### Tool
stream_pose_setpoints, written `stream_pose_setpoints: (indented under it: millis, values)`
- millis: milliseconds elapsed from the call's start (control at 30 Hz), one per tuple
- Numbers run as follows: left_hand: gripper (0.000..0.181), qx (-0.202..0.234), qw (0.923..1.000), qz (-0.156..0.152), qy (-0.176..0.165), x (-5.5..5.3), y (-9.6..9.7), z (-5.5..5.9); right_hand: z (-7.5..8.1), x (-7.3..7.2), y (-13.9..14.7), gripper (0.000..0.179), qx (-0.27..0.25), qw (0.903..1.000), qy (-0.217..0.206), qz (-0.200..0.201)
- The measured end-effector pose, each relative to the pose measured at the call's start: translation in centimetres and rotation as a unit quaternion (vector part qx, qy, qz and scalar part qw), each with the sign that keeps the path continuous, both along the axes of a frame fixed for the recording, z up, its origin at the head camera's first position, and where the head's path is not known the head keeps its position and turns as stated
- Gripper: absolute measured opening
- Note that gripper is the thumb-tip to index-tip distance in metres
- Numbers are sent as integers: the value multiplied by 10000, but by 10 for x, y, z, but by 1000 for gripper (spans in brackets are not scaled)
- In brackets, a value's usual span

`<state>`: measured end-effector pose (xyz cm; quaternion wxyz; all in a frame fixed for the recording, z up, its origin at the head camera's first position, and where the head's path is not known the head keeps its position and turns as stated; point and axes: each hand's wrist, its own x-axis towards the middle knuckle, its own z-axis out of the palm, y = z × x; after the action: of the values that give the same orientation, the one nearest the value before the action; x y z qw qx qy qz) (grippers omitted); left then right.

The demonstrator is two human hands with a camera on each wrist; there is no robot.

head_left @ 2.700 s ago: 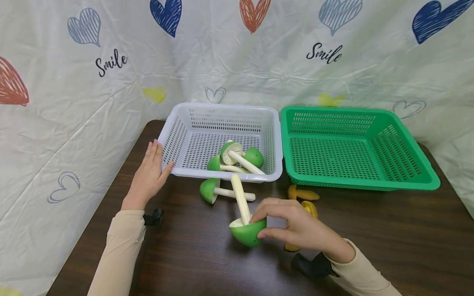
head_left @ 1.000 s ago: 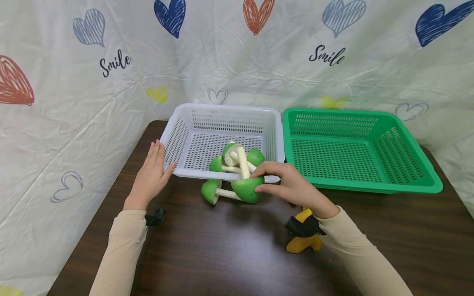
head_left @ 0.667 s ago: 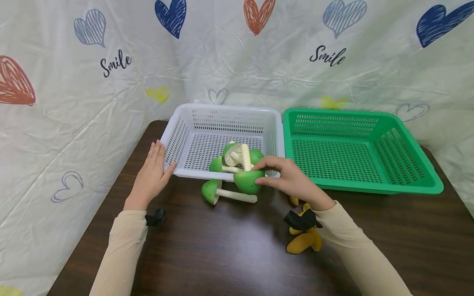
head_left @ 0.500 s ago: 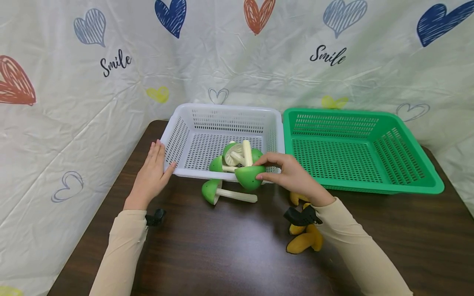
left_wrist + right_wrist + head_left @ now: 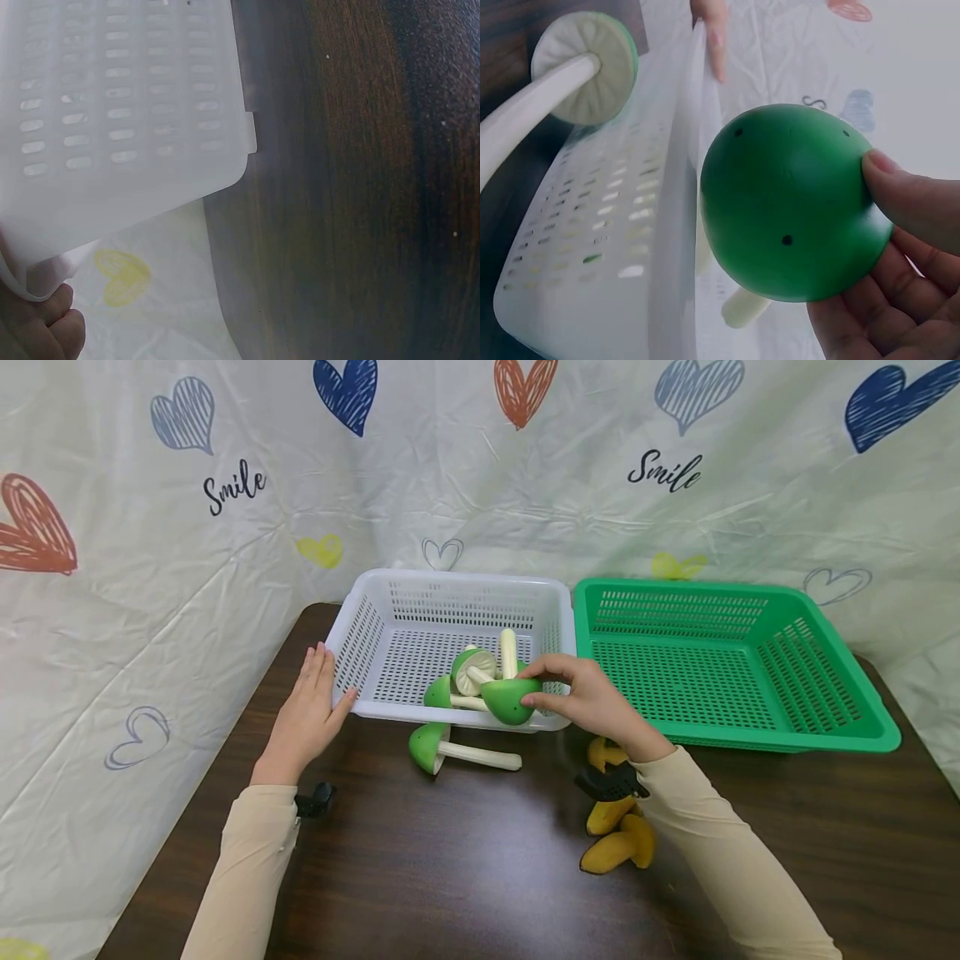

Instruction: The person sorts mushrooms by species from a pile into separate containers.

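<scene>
My right hand (image 5: pixel 596 706) pinches the cap of a green toy mushroom (image 5: pixel 512 702) with a pale stem pointing up and away, over the front rim of the white basket (image 5: pixel 457 578). In the right wrist view the dotted green cap (image 5: pixel 787 202) fills the space by the thumb. Inside the basket lie several more green mushrooms (image 5: pixel 437 692), partly hidden behind the held one. Another green mushroom (image 5: pixel 427 748) lies on its side on the table just before the basket. My left hand (image 5: pixel 303 718) rests with straight fingers against the basket's left side.
A green basket (image 5: pixel 832 739) stands directly right of the white one. Several yellow-brown toy mushrooms (image 5: pixel 609 853) lie on the dark table (image 5: pixel 420 877) beneath my right wrist, partly covered. A white curtain (image 5: pixel 480 485) with printed hearts hangs behind the baskets.
My right hand has carried the held mushroom from the table's middle, up and away, to above the white basket's front rim. My left hand stays at the basket's side.
</scene>
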<state>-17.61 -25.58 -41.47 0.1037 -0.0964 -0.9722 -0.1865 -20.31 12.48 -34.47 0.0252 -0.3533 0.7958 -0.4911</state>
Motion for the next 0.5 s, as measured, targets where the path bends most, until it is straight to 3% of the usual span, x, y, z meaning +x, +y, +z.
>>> stream_pose_setpoints:
  millis: [300,500]
  values:
    - [74,21,10000,-3,-44,0,1,1,-5,-11,-2,20,228,9993,3,-293]
    - [73,45,10000,-7,-32,1,1,2,-7,-12,-3,21,380,9983,230,-366]
